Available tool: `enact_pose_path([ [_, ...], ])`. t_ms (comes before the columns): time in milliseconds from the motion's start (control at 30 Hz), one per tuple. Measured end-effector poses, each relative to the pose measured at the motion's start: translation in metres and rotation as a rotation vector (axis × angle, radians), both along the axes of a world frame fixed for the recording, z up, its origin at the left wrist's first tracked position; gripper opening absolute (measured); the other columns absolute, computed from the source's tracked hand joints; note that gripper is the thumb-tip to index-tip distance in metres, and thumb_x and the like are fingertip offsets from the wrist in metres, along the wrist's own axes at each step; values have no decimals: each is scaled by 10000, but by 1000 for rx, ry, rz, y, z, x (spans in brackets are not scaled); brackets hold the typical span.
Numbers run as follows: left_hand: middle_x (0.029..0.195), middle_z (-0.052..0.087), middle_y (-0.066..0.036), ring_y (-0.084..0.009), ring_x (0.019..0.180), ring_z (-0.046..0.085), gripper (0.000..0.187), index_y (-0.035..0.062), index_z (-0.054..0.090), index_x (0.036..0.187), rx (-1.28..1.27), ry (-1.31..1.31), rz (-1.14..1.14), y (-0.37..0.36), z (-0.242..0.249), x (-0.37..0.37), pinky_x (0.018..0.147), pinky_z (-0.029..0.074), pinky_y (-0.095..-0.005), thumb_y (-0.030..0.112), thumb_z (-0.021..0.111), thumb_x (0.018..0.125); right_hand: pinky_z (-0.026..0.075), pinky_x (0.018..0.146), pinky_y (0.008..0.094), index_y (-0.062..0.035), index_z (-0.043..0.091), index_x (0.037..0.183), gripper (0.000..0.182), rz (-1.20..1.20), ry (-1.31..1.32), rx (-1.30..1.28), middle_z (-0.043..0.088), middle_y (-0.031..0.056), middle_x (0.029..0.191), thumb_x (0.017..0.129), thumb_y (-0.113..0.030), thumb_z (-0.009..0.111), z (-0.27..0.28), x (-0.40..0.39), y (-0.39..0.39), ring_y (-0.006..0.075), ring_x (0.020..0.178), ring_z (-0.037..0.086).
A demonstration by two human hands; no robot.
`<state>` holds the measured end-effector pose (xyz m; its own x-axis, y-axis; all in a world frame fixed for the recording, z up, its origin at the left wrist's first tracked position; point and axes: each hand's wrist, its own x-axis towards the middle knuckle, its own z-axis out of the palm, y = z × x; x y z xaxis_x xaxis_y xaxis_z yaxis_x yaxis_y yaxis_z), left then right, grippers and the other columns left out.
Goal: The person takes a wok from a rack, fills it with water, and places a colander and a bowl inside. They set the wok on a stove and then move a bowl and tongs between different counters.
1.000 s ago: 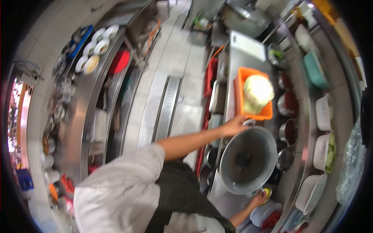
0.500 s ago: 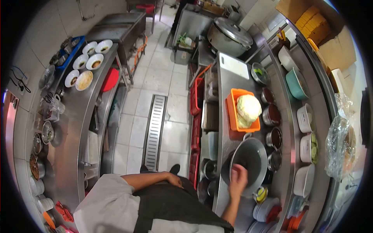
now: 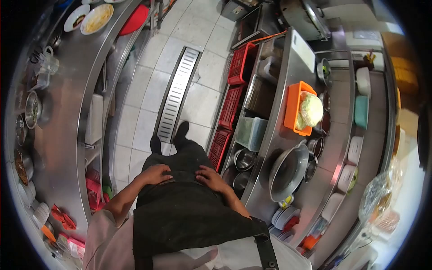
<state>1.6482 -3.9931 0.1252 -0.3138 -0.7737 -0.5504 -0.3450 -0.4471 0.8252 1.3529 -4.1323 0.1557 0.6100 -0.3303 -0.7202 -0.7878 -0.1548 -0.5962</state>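
Note:
My left hand lies against the dark apron at my waist, its fingers lying on the cloth. Opposite it, my right hand touches the apron too, with fingers a little apart. Neither hand shows anything held. To my right, a large metal bowl sits tilted on the steel counter. Beyond the bowl stands an orange bin with a pale cabbage-like head in it.
Red crates and metal pots fill the shelves under the right counter. A white cutting board and a big lidded pot are farther back. On the left, a steel counter carries bowls. A drain grate runs along the floor.
My right hand has left the metal bowl and come to the apron. The left hand has shifted left across the apron. The view has tilted down and turned.

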Motion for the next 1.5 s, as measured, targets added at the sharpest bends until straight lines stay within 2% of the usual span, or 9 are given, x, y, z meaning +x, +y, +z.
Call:
enact_pose_path([
  [167,955,666,-86,-165,947,621,332,6,637,998,256,287,400,-19,-50,21,804,479,-307,308,701,877,333,1094,404,-101,515,1357,541,-61,156,-158,445,223,1426,933,-433,573,-71,17,-47,359,1337,414],
  [300,1017,653,-104,-158,992,598,382,-10,604,1106,297,209,863,-13,-131,51,857,466,-296,322,649,923,324,1105,424,-135,392,1456,683,-230,148,382,433,261,1422,892,-455,607,-151,42,-111,374,1335,413],
  [333,1156,615,-183,-256,1092,583,504,3,546,1244,420,-32,833,-40,-99,57,951,449,-345,371,642,913,325,1106,428,-147,356,1476,728,-165,177,444,430,269,1421,875,-467,616,-181,45,-125,388,1333,410],
  [367,1270,552,-245,-370,1199,530,709,13,460,1356,407,-355,584,-15,-137,60,1031,408,-414,449,691,846,326,1108,433,-160,321,1496,775,-103,208,509,428,278,1420,859,-480,626,-204,47,-131,403,1331,408],
  [467,1319,503,-289,-430,1245,486,938,46,341,1441,640,-259,643,-41,-182,72,1037,403,-468,524,749,745,352,1095,457,-200,291,1506,834,175,348,307,419,305,1410,816,-521,634,-239,74,-142,464,1302,416],
  [633,1361,447,-316,-447,1229,496,1083,140,206,1507,895,-456,390,-82,-252,54,1004,437,-493,504,799,678,424,1026,493,-212,358,1452,775,-45,556,242,415,326,1371,798,-529,627,-288,100,-148,485,1203,500],
  [767,1310,469,-286,-455,1171,529,1030,172,255,1493,1012,-740,186,-117,-313,58,985,449,-496,459,805,671,476,931,520,-151,496,1263,514,-205,636,123,494,256,1222,836,-409,618,-311,125,-147,453,1054,585],
  [867,1263,486,-271,-449,1147,538,910,177,341,1459,952,-698,192,-112,-331,85,979,451,-497,427,785,705,490,889,527,-131,530,1170,411,-251,663,60,499,219,1164,831,-341,627,-322,147,-131,436,1041,576],
  [1500,1261,488,-187,-388,1152,531,601,139,521,1304,811,-682,203,-90,-358,113,984,447,-464,246,756,762,496,865,549,-118,530,1112,343,-300,736,56,455,214,1171,843,-315,609,-348,169,-109,438,1080,516],
])
